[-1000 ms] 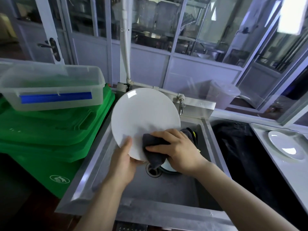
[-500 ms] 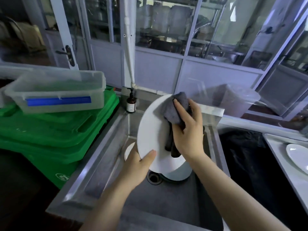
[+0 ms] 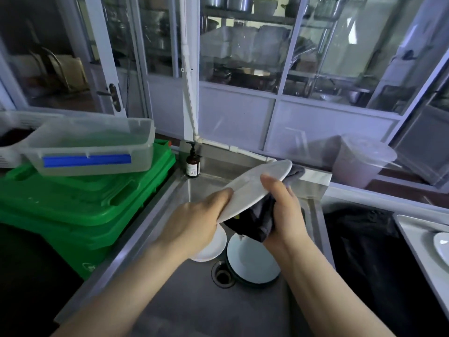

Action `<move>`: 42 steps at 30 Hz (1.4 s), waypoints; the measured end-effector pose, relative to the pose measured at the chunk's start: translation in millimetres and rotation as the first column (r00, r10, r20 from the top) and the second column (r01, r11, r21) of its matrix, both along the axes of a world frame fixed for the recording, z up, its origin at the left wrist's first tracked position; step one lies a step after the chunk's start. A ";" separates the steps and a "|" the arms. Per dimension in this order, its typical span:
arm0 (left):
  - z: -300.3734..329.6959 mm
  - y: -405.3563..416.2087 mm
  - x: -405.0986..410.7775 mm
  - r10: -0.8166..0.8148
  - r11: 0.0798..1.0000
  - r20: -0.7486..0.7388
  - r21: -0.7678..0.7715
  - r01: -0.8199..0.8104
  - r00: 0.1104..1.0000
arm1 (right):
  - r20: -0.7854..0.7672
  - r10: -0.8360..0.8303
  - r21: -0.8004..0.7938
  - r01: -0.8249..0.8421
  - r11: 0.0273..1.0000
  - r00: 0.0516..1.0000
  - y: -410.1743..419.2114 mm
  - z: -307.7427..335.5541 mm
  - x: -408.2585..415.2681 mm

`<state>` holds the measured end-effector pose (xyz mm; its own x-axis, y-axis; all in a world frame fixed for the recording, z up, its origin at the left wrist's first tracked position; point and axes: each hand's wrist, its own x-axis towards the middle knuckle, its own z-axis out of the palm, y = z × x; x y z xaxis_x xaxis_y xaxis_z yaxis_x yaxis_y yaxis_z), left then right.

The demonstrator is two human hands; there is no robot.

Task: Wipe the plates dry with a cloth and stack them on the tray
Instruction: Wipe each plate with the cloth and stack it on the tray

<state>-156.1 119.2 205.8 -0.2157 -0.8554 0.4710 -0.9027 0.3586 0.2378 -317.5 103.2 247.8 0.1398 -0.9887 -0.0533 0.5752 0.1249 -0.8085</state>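
Observation:
A large white plate (image 3: 252, 188) is held tilted, nearly flat, above the steel sink (image 3: 194, 307). My left hand (image 3: 194, 222) grips its near left rim. My right hand (image 3: 284, 210) holds a dark grey cloth (image 3: 252, 222) against the plate's underside, thumb on top of the plate; the cloth also shows past the far rim. Two more white plates lie in the sink: a small one (image 3: 213, 246) under my left hand and a dark-rimmed one (image 3: 252, 259) by the drain. At the far right a tray (image 3: 413, 239) carries a white plate (image 3: 443, 246), cut by the frame edge.
A brown pump bottle (image 3: 192, 164) stands at the sink's back left corner. Green bins (image 3: 80, 210) with a clear plastic box (image 3: 90, 147) on top stand to the left. A black bag-lined bin (image 3: 364, 251) sits between sink and tray. Glass partitions rise behind.
The plate has tipped from nearly upright to nearly flat. My right hand with the cloth has moved from the plate's upper face to its underside. The view has tilted upward.

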 end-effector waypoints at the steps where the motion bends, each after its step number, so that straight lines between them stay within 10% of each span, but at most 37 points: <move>1: 2.0 -2.2 2.1 -0.017 0.999 0.056 -0.029 0.019 0.998 | 0.032 0.025 0.042 -0.026 0.999 0.999 -1.6 1.4 -3.9; 7: 1.7 -12.0 12.8 -0.009 0.989 0.204 -0.141 0.039 0.979 | 0.121 0.073 0.200 -0.097 0.975 0.990 -8.0 -4.8 -15.9; 11: -14.7 -11.9 20.9 -0.112 0.993 -0.360 -0.001 0.119 0.926 | 0.163 0.110 0.214 -0.144 0.966 0.980 -6.8 -11.8 -22.5; 13: -23.6 -4.7 24.9 0.001 0.982 -0.739 0.129 0.140 0.674 | 0.193 0.133 0.208 -0.173 0.963 0.972 -6.6 -15.6 -27.1; 15: -27.7 1.6 31.7 0.169 0.900 -0.971 0.222 0.375 0.170 | 0.227 0.158 0.174 -0.199 0.964 0.961 -7.3 -18.4 -30.9; 17: -30.5 7.0 35.1 0.276 0.784 -0.928 0.067 0.617 -0.250 | 0.263 0.197 0.140 -0.239 0.961 0.945 -7.4 -20.1 -33.1; 19: -27.8 11.0 32.4 0.327 0.767 -0.851 -0.016 0.641 -0.412 | 0.284 0.255 0.142 -0.304 0.942 0.924 -5.2 -21.3 -34.5; 23: -21.8 14.0 18.9 0.326 0.813 -0.879 0.073 0.578 -0.349 | 0.235 0.398 0.114 -0.432 0.895 0.887 -1.8 -24.8 -39.5; 27: -22.0 17.8 22.0 0.196 0.865 -0.945 0.042 0.500 -0.260 | 0.057 0.185 0.280 -0.193 0.940 0.981 -11.6 -32.2 -38.6; 33: -20.0 33.8 26.9 -0.018 0.938 -0.985 0.042 0.343 0.170 | -0.271 -0.063 0.319 0.152 0.935 0.961 -16.3 -38.5 -37.0; 37: -13.1 49.8 19.1 0.051 0.956 -0.895 0.172 0.239 0.442 | -0.407 -0.189 0.034 0.222 0.975 0.894 -21.2 -22.0 -19.0; 42: -3.3 61.5 6.0 0.111 0.958 -0.829 0.236 0.165 0.548 | -0.538 -0.412 -0.418 0.192 0.888 0.736 -20.7 10.0 2.5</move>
<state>-150.1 180.7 202.5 0.1273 -0.9683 0.2150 -0.2403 0.1803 0.9538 -315.0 82.5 257.8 -0.1216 -0.9464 0.2993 -0.0783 -0.2915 -0.9534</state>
